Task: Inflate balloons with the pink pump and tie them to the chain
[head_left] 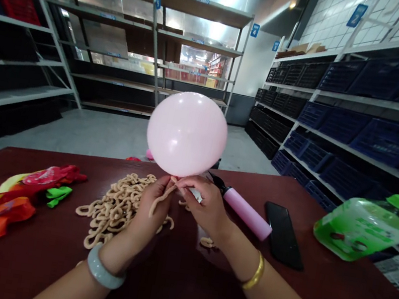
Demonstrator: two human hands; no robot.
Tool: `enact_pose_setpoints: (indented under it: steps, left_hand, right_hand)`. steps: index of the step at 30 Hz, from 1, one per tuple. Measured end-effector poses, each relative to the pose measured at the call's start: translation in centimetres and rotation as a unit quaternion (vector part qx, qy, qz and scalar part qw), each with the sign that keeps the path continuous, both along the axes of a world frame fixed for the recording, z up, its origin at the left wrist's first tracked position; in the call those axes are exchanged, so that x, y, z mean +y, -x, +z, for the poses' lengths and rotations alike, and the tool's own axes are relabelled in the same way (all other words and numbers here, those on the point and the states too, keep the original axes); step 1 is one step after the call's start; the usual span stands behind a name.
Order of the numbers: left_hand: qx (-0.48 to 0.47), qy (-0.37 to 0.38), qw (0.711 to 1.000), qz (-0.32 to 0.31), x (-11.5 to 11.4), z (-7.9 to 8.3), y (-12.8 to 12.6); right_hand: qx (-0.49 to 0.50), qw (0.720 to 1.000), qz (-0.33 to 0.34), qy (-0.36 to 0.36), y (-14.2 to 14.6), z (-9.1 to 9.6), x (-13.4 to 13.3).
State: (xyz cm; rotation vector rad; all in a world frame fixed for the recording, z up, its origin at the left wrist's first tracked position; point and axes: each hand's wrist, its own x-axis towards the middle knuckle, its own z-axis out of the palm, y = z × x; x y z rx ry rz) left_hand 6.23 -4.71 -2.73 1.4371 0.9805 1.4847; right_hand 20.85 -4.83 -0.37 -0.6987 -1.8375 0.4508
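Note:
A pink inflated balloon point(186, 134) stands upright above the table, its neck pointing down between my hands. The fingers of my left hand point(151, 208) are closed around the neck, and a tan elastic loop point(161, 200) hangs across them. My right hand point(205, 204) pinches at the same neck and the loop's upper end; the exact grip is partly hidden by the fingers. Beside my left hand lies a heap of tan elastic loops point(117, 202). A pink balloon pump point(248, 214) with a black end rests to the right of my right hand.
Deflated coloured balloons point(24, 191) lie on the left of the dark red table point(169, 287). A black phone point(283, 235) and a jug of green liquid point(362, 228) are on the right. Shelves point(207, 13) stand at the back, and blue crates point(370, 137) fill the right-hand racks.

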Motion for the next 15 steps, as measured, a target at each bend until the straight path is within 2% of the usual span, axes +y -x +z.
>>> enact_pose_setpoints:
  steps: [4, 9, 12, 15]
  left_hand:
    - [0.024, -0.018, 0.999, 0.012, -0.64, 0.85, -0.14]
    - [0.065, -0.044, 0.997, 0.025, -1.10, 1.00, -0.57]
    - [0.077, -0.047, 0.995, 0.052, -1.12, 0.82, -0.49]
    - [0.142, -0.074, 0.984, 0.074, -0.90, 0.65, -0.26]
  right_hand:
    - [0.038, 0.998, -0.042, -0.002, 0.38, -0.11, -0.28]
    - [0.028, 0.995, -0.087, -0.027, 0.39, 0.35, -0.59]
    - [0.015, 0.996, -0.088, 0.004, 0.02, 0.61, -0.50]
    - [0.018, 0.994, -0.089, 0.057, -0.38, 0.49, -0.13]
